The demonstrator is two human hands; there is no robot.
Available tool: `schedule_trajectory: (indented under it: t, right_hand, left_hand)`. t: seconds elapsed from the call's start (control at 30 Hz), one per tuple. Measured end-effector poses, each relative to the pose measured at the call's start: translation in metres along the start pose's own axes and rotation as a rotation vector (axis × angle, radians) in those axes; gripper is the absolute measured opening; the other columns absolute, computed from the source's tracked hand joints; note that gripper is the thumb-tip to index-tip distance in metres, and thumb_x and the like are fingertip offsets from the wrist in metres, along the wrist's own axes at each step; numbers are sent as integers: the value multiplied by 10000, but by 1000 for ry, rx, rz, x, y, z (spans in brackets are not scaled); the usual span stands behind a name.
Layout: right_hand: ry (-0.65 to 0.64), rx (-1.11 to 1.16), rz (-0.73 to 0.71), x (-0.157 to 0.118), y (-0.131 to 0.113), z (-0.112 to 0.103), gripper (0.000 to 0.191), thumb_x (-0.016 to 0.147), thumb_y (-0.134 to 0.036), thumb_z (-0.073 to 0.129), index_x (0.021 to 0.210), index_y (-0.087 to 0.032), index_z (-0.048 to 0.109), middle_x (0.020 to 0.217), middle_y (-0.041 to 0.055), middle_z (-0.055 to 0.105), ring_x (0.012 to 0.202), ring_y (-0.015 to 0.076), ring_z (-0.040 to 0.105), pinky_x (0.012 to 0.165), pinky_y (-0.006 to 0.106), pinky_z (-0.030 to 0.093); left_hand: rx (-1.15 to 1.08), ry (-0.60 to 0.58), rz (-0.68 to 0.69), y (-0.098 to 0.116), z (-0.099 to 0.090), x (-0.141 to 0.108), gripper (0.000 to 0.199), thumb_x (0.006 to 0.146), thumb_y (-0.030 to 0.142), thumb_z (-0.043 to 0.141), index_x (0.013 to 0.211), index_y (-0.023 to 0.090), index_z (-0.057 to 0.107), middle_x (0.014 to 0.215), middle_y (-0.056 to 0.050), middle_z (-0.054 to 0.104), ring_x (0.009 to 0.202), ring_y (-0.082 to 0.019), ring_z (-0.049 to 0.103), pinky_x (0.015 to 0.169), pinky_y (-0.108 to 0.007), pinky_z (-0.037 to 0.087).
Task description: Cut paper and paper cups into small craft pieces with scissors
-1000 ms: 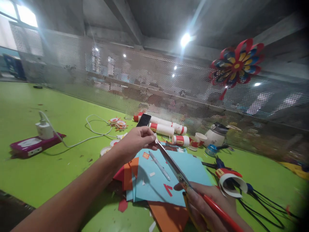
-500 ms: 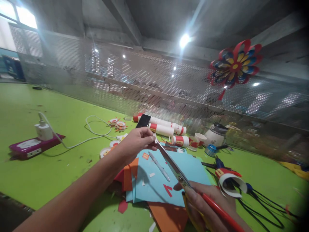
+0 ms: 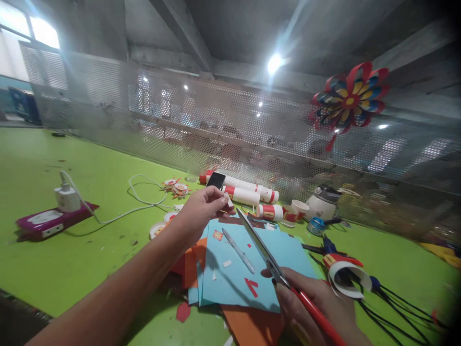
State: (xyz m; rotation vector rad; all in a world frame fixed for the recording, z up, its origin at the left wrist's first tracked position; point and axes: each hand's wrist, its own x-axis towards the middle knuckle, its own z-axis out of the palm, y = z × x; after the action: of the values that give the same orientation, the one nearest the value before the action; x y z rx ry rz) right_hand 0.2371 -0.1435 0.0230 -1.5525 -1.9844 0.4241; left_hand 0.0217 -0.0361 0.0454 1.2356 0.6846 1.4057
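A small white piece of paper is pinched between the thumb and fingers of my left hand, above the far edge of the blue paper sheets. My right hand is wrapped round the red handles of a pair of scissors. The scissors' tips point up and left, just right of the paper piece and apart from it. Below lie the light blue sheets, bearing a pen, a red paper scrap and small white scraps. Orange paper sticks out beneath them.
White and red paper tubes, paper cups and a white kettle-like container stand behind. A phone leans there. To the left is a purple power strip with a charger and cable; to the right, a cup with cords.
The scissors' tips have separated from the white paper piece, and their blades look closed together. My left hand has turned slightly, showing more of the paper. The view has shifted a little.
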Motion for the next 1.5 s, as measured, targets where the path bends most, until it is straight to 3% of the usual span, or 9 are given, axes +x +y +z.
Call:
schedule_trajectory:
  t: [0.2,0.47,0.63,0.93,1.1,1.27,1.4,1.5]
  right_hand:
    - [-59,48,-42,7,4,1,504,877,-592,384,1009,-209,684,559,-10,618,554,157,593,530,226,389]
    - [-77,162,-5,6,4,7,588,862,-652,350,1005,-174,660,548,-38,433,494,115,402,487,229,320]
    - [-128,205,-8,5,6,9,607,861,-665,329,1013,-178,658,537,-45,358,499,120,364,486,235,309]
    - [25,139,25,-1,10,12,496,849,-601,456,1044,-214,697,633,20,597,557,173,552,513,237,448]
    - [50,150,25,0,15,15,483,831,-609,474,1039,-238,703,682,42,659,601,206,613,454,229,440]
    - [-1,152,54,1,11,13,498,838,-627,439,1008,-232,691,546,-1,543,489,161,506,431,219,379]
    - [-54,159,6,4,3,12,606,838,-694,335,901,-197,676,563,-23,429,503,126,389,500,227,370]
    - [-83,173,46,4,1,12,625,831,-709,329,946,-191,660,561,-34,395,503,121,375,487,228,343]
  left_hand:
    - [65,-25,38,-3,2,-3,148,784,269,636,735,142,579,734,-39,629,704,-131,590,686,-276,475]
    - [21,-15,21,-1,6,-5,151,761,260,658,704,140,586,713,-33,626,689,-137,600,727,-301,492]
    - [13,21,40,-7,9,-6,168,755,287,667,716,143,592,704,-32,632,696,-146,615,716,-304,493]
    - [-55,47,45,-8,18,-10,164,756,265,660,699,136,576,698,-30,625,673,-137,608,733,-314,505]
    - [-39,88,49,-9,19,-11,161,759,270,654,698,143,578,692,-34,631,676,-139,608,731,-314,505]
    - [-58,135,70,-11,23,-13,131,745,235,658,693,147,577,677,-22,636,653,-130,609,726,-299,503]
    - [-60,154,67,-11,25,-15,109,763,220,642,718,147,575,683,-18,643,629,-123,617,688,-274,500]
    - [-44,181,62,-10,26,-15,101,774,213,634,735,143,572,667,-14,639,613,-119,617,668,-265,500]
